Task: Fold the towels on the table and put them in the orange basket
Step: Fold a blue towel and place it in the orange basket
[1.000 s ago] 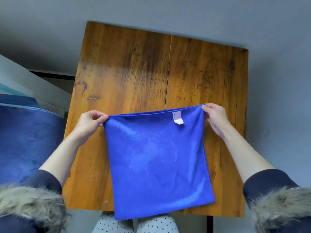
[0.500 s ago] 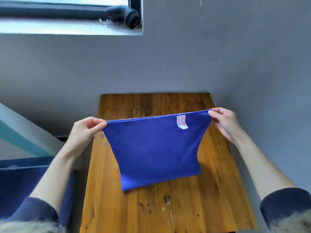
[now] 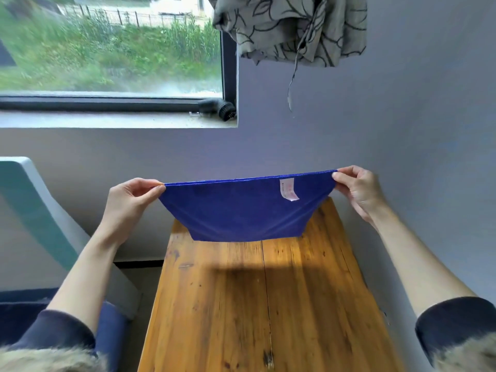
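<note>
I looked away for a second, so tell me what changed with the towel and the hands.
The blue towel was lifted from lying against the wooden table and swung up and forward; it now hangs in the air above the far end. Unchanged: the left hand and right hand pinch the same top corners, white tag facing the camera.

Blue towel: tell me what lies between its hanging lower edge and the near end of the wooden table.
In the head view, only bare wooden table lies below the blue towel: planks, the seam between them, and the towel's shadow.
</note>
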Action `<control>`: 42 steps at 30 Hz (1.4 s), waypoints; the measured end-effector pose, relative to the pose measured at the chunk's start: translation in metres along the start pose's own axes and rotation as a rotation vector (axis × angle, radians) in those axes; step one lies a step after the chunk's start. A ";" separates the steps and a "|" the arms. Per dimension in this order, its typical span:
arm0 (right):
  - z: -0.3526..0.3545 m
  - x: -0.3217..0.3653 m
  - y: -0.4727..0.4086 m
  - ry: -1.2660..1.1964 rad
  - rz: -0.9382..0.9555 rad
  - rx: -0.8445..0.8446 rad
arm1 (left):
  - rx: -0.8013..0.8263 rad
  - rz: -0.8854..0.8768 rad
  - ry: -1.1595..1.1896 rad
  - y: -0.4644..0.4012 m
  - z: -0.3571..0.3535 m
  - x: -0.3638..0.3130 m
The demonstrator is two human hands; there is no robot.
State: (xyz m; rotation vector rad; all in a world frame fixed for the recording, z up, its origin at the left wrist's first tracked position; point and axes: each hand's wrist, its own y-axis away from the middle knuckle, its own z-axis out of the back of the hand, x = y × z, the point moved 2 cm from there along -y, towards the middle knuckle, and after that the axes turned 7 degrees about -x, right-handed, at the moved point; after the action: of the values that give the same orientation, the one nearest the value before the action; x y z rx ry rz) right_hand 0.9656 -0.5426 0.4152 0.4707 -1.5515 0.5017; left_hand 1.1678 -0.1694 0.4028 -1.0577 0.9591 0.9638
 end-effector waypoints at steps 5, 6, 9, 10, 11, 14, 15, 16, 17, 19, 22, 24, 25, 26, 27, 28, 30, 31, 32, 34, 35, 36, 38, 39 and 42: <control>-0.002 0.010 -0.002 0.033 0.033 0.020 | -0.025 -0.033 -0.019 0.002 0.007 -0.012; -0.002 0.010 -0.002 0.030 0.036 0.017 | -0.028 -0.040 -0.028 0.002 0.009 -0.012; -0.004 0.010 -0.004 -0.002 0.037 0.000 | -0.033 -0.046 -0.057 0.002 0.012 -0.012; -0.004 0.011 -0.005 -0.007 0.044 -0.003 | -0.033 -0.048 -0.063 0.002 0.012 -0.012; -0.004 0.011 -0.006 -0.003 0.053 -0.001 | -0.037 -0.047 -0.067 0.002 0.012 -0.011; -0.003 0.010 -0.009 0.018 0.082 0.021 | -0.057 -0.042 -0.066 0.000 0.013 -0.012; -0.003 0.010 -0.010 0.020 0.085 0.037 | -0.063 -0.042 -0.066 0.000 0.013 -0.012; -0.003 0.009 -0.011 0.022 0.085 0.058 | -0.069 -0.046 -0.062 0.000 0.013 -0.013; -0.003 0.009 -0.012 0.036 0.087 0.083 | -0.075 -0.051 -0.054 0.000 0.012 -0.013; -0.005 0.006 -0.014 0.121 0.109 0.118 | -0.059 -0.060 -0.063 -0.001 0.009 -0.013; -0.010 0.006 -0.014 0.321 0.209 0.115 | 0.015 -0.105 -0.254 -0.001 0.002 -0.010; -0.013 0.005 -0.012 0.423 0.251 0.120 | 0.048 -0.123 -0.361 -0.001 -0.001 -0.005; -0.013 0.004 -0.012 0.459 0.254 0.127 | 0.059 -0.124 -0.400 -0.001 -0.001 -0.002; -0.014 0.002 -0.013 0.485 0.247 0.140 | 0.067 -0.120 -0.436 -0.001 -0.002 0.000; -0.014 -0.001 -0.014 0.505 0.234 0.157 | 0.074 -0.110 -0.462 -0.001 -0.002 0.002; -0.014 -0.003 -0.014 0.516 0.217 0.175 | 0.084 -0.094 -0.471 -0.002 -0.001 0.004; -0.013 -0.009 -0.015 0.503 0.176 0.202 | 0.100 -0.054 -0.424 -0.003 0.000 0.007; -0.013 -0.011 -0.016 0.484 0.156 0.212 | 0.105 -0.038 -0.386 -0.004 0.000 0.008; -0.013 -0.013 -0.016 0.461 0.138 0.219 | 0.110 -0.023 -0.346 -0.004 -0.001 0.009; -0.013 -0.016 -0.016 0.407 0.101 0.224 | 0.111 0.019 -0.251 -0.005 -0.003 0.011; -0.013 -0.018 -0.017 0.385 0.083 0.222 | 0.109 0.044 -0.206 -0.006 -0.004 0.013; -0.013 -0.020 -0.017 0.371 0.066 0.220 | 0.108 0.065 -0.171 -0.007 -0.005 0.016; -0.014 -0.025 -0.019 0.374 0.041 0.207 | 0.111 0.088 -0.134 -0.009 -0.007 0.020; -0.015 -0.027 -0.021 0.388 0.037 0.195 | 0.113 0.092 -0.126 -0.012 -0.008 0.022; -0.021 -0.033 -0.028 0.442 0.029 0.137 | 0.131 0.118 -0.143 -0.021 -0.018 0.029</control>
State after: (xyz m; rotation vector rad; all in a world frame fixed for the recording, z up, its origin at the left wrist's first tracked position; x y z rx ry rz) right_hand 1.0005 -0.5533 0.3840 0.4085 -1.1048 0.6871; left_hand 1.1926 -0.1861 0.3770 -0.8187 0.9605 1.0448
